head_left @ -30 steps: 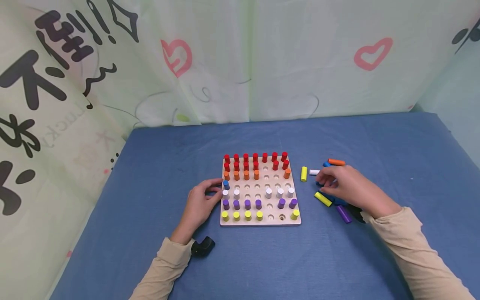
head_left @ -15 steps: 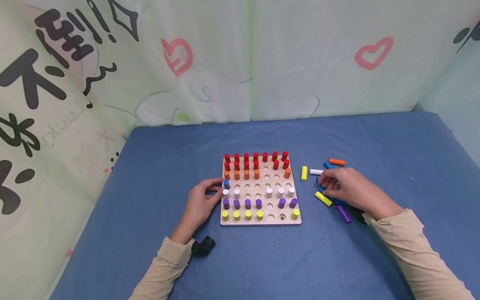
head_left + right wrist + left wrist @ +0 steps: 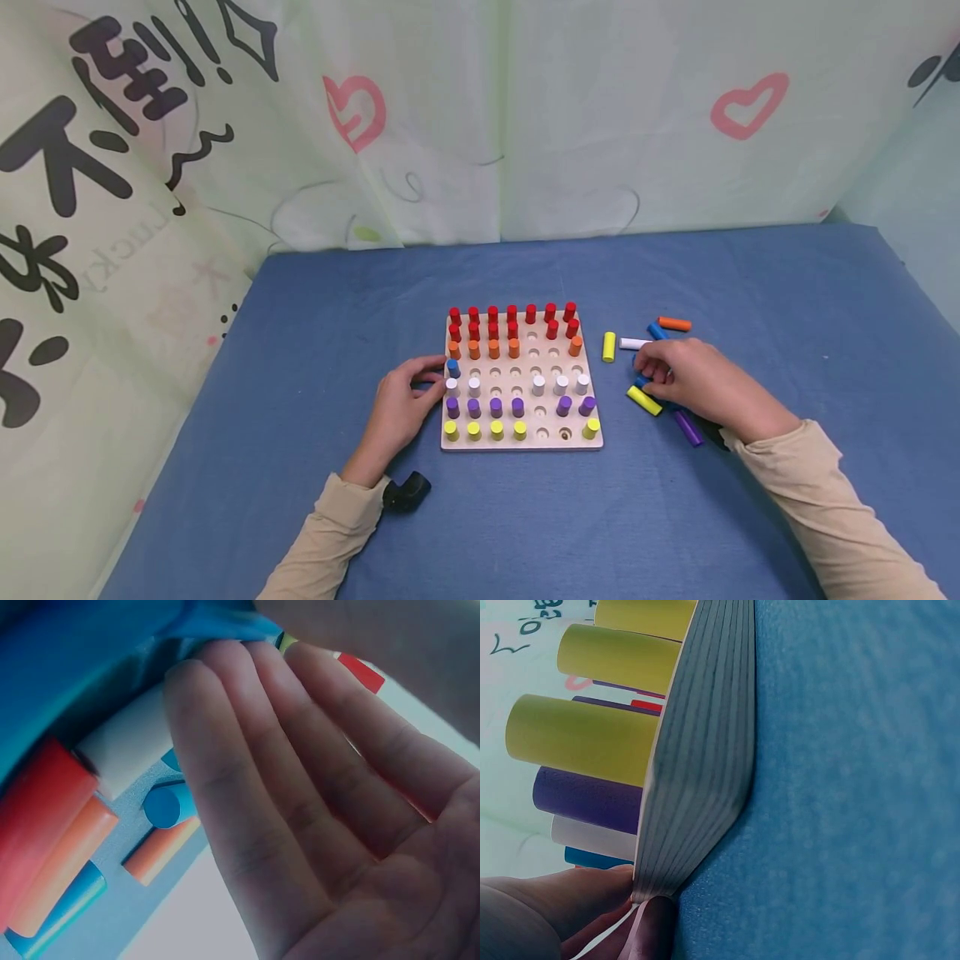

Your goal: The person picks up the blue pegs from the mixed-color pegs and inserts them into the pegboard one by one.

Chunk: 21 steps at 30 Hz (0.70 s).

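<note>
Curtain [image 3: 600, 167]: faint "Lucky" [image 3: 135, 247], black Chinese characters [image 3: 58, 171], exclamation mark [image 3: 197, 33], pink hearts [image 3: 381, 110].

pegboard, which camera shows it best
The head view: it shows the whole pegboard from above, with its rows of upright pegs. The left wrist view shows mainly its layered side and a few pegs close up; in the right wrist view I cannot make it out.

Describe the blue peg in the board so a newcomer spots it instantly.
On the blue tablecloth, find the wooden board held at its left edge by the left hand. In its leftmost column, fourth row from the far edge, the blue peg stands between an orange peg and a white peg; no other peg standing there is blue.
</note>
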Tool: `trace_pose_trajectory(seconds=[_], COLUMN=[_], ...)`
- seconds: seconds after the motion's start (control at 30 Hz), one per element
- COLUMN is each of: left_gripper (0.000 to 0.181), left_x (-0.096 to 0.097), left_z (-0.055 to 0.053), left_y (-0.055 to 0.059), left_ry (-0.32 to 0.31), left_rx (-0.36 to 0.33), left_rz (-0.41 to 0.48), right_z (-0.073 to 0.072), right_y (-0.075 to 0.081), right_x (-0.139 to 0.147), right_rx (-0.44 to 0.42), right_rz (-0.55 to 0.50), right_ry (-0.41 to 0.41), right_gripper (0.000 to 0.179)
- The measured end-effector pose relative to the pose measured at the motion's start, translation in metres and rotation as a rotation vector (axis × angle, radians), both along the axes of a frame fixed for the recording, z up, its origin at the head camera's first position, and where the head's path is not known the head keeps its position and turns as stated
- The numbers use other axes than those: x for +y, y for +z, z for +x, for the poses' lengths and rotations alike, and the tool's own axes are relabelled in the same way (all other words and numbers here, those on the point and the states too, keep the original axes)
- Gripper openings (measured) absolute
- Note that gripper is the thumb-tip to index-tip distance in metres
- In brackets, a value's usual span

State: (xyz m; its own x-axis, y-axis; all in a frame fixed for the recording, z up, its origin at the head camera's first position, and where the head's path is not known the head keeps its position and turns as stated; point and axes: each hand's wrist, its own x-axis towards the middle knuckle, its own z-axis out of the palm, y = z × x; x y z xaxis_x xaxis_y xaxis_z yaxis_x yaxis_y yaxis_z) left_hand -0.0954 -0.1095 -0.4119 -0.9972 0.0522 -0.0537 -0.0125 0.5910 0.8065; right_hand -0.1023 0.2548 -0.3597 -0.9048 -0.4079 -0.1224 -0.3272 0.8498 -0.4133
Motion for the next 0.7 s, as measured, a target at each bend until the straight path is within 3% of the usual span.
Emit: trace_pose_trajectory(seconds=[0.7], left_gripper=[0.036], left_x=[-0.0002], left_z=[-0.0010], left_y=[-0.0013], left_ry=[-0.007], left_rx=[0.020], left_rz=[0.008], right_z=[0.0006], right_y=[-0.0002], right_x=[-0.0019], right_rx=[0.013], right_rz=[0.041], right_ry=[0.000], right_gripper=[0.018])
